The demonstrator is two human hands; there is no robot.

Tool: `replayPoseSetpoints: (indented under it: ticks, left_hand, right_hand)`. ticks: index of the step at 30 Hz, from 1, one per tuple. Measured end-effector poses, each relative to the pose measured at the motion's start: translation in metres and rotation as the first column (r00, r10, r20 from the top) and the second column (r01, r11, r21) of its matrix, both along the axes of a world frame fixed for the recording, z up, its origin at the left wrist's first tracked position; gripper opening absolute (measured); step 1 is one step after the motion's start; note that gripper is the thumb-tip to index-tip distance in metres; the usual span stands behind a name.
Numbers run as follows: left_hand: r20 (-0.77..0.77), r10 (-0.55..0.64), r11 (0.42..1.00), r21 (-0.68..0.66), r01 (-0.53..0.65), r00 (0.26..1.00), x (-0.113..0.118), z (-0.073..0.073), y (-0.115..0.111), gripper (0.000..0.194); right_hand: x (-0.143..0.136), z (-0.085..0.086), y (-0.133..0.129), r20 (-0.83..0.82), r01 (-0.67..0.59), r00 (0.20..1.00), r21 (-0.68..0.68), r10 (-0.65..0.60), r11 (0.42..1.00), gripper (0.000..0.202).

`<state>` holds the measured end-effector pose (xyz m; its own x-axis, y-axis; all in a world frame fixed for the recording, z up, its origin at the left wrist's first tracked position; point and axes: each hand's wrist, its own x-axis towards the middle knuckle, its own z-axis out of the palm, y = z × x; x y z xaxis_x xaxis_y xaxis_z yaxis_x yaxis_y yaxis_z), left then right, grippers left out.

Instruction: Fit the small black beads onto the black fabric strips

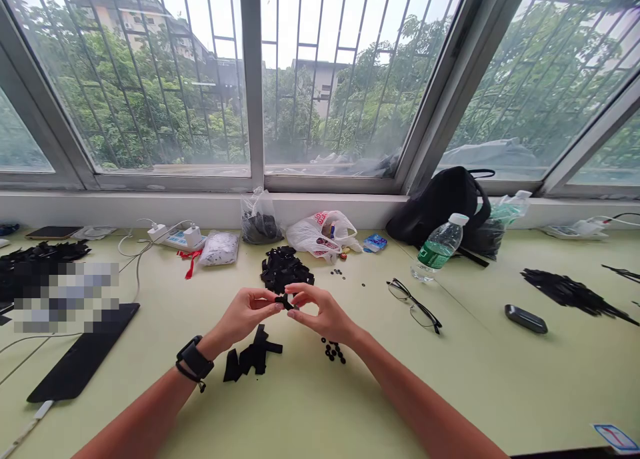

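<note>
Over the middle of the table, my left hand point(248, 317) pinches a small black fabric strip point(284, 301) between thumb and fingers. My right hand point(323, 312) meets it from the other side, thumb and fingertips closed around the strip's right end; a tiny part there is too small to make out. Just behind my fingers lies a heap of black strips point(286, 267). Nearer to me, below my left hand, are a few loose black strips point(255, 354). Several small black round pieces point(335, 352) lie below my right hand.
Behind the heap sit a white plastic bag point(320, 234), a clear bag of black pieces point(260, 225) and a power strip point(183, 239). To the right are glasses point(415, 305), a water bottle point(439, 249), a black backpack point(440, 205) and a black case point(526, 319). A black mat point(83, 359) lies left.
</note>
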<state>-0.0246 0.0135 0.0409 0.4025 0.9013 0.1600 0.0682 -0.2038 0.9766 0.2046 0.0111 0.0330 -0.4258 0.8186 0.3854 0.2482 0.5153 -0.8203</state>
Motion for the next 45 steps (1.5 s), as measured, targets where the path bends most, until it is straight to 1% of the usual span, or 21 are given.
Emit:
replayPoseSetpoints:
  ticks: [3,6,8,11,15,17,20,25,28,31,34,36,40,45]
  left_hand:
    - [-0.021,-0.052,0.998,0.029,0.053,0.998,0.006,-0.001,-0.004,0.032]
    - [-0.069,-0.038,0.998,0.039,0.041,0.997,0.008,0.003,-0.006,0.036]
    - [-0.072,-0.032,0.999,0.032,0.034,0.997,0.007,0.008,-0.007,0.038]
    - [-0.012,-0.053,0.998,-0.026,0.053,0.999,0.005,0.015,-0.010,0.032]
    - [0.065,-0.078,0.992,-0.092,0.084,0.995,0.005,0.016,-0.015,0.017]
    - [0.075,-0.078,0.990,-0.111,0.086,0.994,0.006,0.013,-0.016,0.022]
    - [0.064,-0.047,0.991,-0.125,0.055,0.997,0.006,0.009,-0.014,0.034]
    - [0.053,0.062,0.994,-0.090,-0.057,0.997,0.005,0.004,-0.009,0.037]
    - [0.072,0.073,0.994,-0.085,-0.067,0.995,0.005,0.002,-0.008,0.033]
    - [0.126,0.095,0.991,-0.102,-0.083,0.987,0.006,0.000,-0.007,0.027]
    - [0.149,0.115,0.986,-0.138,-0.094,0.982,0.006,-0.002,-0.007,0.026]
    - [0.134,0.114,0.983,-0.159,-0.092,0.984,0.005,-0.002,-0.007,0.029]
    - [0.104,0.123,0.981,-0.164,-0.105,0.987,0.005,0.000,-0.007,0.032]
    - [0.098,0.136,0.980,-0.161,-0.119,0.986,0.005,0.001,-0.007,0.031]
  right_hand:
    - [-0.007,-0.001,-0.002,-0.111,-0.053,0.993,-0.094,0.043,0.994,0.030]
    - [-0.007,-0.001,0.000,-0.168,-0.036,0.986,-0.124,0.015,0.992,0.027]
    - [-0.004,0.000,0.002,-0.181,-0.018,0.983,-0.139,-0.007,0.990,0.027]
    - [0.000,0.001,0.003,-0.165,-0.014,0.986,-0.173,-0.015,0.985,0.023]
    - [-0.001,0.000,0.000,-0.204,-0.087,0.978,-0.265,0.032,0.960,0.022]
    - [-0.002,-0.001,-0.002,-0.231,-0.111,0.972,-0.289,0.044,0.951,0.023]
    - [-0.003,-0.002,-0.001,-0.241,-0.136,0.968,-0.302,0.063,0.944,0.023]
    - [0.005,-0.001,0.004,-0.207,-0.162,0.974,-0.328,0.096,0.931,0.026]
    - [0.018,0.003,0.010,-0.151,-0.140,0.984,-0.339,0.093,0.930,0.027]
    - [0.038,0.009,0.018,0.017,-0.097,0.994,-0.346,0.110,0.933,0.029]
    - [0.060,0.015,0.025,0.181,-0.125,0.961,-0.397,0.211,0.909,0.033]
    - [0.071,0.018,0.027,0.255,-0.134,0.932,-0.423,0.260,0.896,0.034]
    - [0.079,0.018,0.028,0.316,-0.173,0.881,-0.476,0.352,0.862,0.037]
    - [0.078,0.011,0.030,0.325,-0.182,0.870,-0.488,0.371,0.854,0.037]
